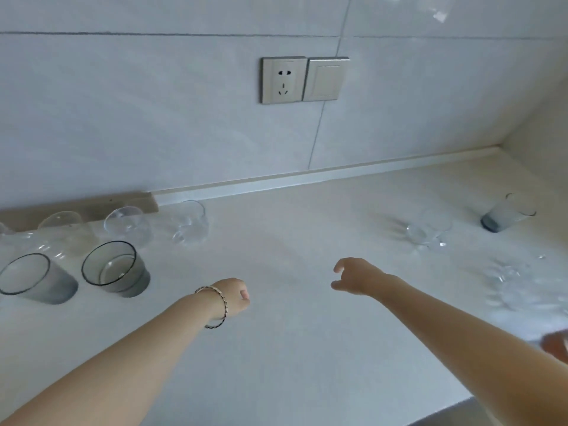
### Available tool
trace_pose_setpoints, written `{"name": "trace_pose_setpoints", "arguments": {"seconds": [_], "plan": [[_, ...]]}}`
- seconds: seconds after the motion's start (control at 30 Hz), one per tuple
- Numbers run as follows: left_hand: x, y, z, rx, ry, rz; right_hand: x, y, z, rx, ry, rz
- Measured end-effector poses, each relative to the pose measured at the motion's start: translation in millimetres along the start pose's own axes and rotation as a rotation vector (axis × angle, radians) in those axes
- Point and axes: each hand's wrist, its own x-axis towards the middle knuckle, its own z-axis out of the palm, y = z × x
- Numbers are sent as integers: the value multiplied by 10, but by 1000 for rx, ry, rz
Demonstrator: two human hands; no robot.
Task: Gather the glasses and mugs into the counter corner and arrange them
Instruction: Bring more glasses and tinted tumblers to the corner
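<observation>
Grey tinted glasses: three. Two [37, 279] [115, 269] stand side by side near the worktop's [292, 348] left edge; the third [507, 213] stands well apart, close to the far right corner.
Clear glasses, left: three sure ones [66, 226] [127, 224] [190, 221] in a row along the back edge, behind the grey pair; more clear glass shows at the far left, too blurred to count.
Clear glasses, right: one [427, 230] near the lone grey glass, and a blurred clear one [516, 284] by the right edge.
Mugs: I cannot make out any.
Left hand [235, 298]: curled into a loose fist, gripping nothing, over bare worktop right of the grey pair; a bracelet [215, 305] circles the wrist.
Right hand [358, 276]: half open, fingers bent, empty, above the middle of the worktop; contact with the surface cannot be told.
Wall: one socket [283, 79] and one switch [325, 78], side by side.
</observation>
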Motion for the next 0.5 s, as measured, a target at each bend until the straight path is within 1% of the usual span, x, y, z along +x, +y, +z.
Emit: {"name": "trace_pose_setpoints", "arguments": {"seconds": [0.13, 0.23, 0.4, 0.5], "plan": [[276, 857, 217, 55, -47, 48, 20, 987, -349, 19, 91, 65], [454, 1322, 351, 77, -54, 65, 113, 1557, -616, 30, 195, 106], [661, 1824, 533, 112, -86, 66, 394, 2136, -1024, 91, 364, 137], [777, 1963, 571, 127, -88, 58, 636, 2288, -1180, 120, 387, 159]]}}
